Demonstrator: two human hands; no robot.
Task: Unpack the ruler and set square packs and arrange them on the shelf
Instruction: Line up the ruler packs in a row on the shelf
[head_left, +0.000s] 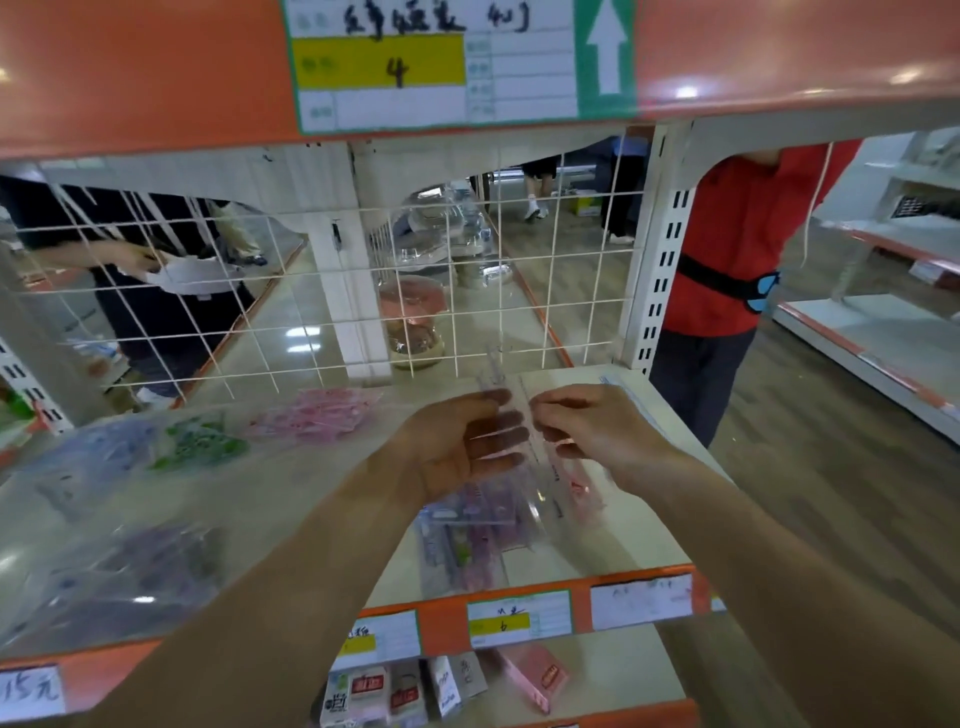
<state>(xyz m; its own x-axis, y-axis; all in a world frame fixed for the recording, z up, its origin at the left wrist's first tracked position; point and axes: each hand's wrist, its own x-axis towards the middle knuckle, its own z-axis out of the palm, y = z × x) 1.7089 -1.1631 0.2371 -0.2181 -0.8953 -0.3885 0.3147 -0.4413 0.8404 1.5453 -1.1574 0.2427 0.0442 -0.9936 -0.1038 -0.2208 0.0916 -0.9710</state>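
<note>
Over the white shelf (639, 530) I hold a clear plastic ruler pack (524, 467) between both hands. My left hand (462, 452) is palm up under the pack, fingers stretched across its left side. My right hand (587, 431) pinches the pack's upper right edge with curled fingers. Clear rulers (496, 374) stick out of the pack's far end. Under my hands, more ruler and set square packs (467, 545) with purple and pink prints lie on the shelf.
Clear bags of pink (317, 415), green (200, 444) and purple (119, 571) items fill the shelf's left side. A white wire grid (332, 291) backs the shelf. A person in red (737, 244) stands right of it. Small boxes (395, 691) sit on the shelf below.
</note>
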